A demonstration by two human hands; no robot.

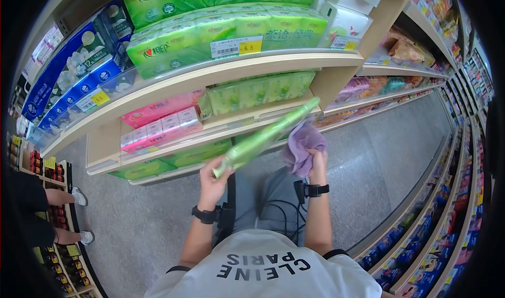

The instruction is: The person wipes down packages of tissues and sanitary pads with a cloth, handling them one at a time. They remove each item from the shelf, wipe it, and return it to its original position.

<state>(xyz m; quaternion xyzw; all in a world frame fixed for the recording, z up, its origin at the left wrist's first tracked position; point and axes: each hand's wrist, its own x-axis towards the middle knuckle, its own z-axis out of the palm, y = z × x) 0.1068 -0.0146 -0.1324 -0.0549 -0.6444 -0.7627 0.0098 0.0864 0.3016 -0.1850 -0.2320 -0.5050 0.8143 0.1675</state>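
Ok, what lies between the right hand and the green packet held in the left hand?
In the head view, the purple cloth, bunched in the right hand, lies between that hand and the green packet.

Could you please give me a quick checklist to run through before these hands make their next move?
1. Left hand has hold of the green package: ok, gripped at its near end.
2. Right hand has hold of the purple cloth: ok, bunched in the fingers.
3. One hand free: not ok, both are occupied.
4. Cloth and package apart: cannot tell, they sit very close in this view.
5. Underside of the package checked for damage: cannot tell, it is hidden.
6. Other person's legs away from the hands: ok, well off to the left.
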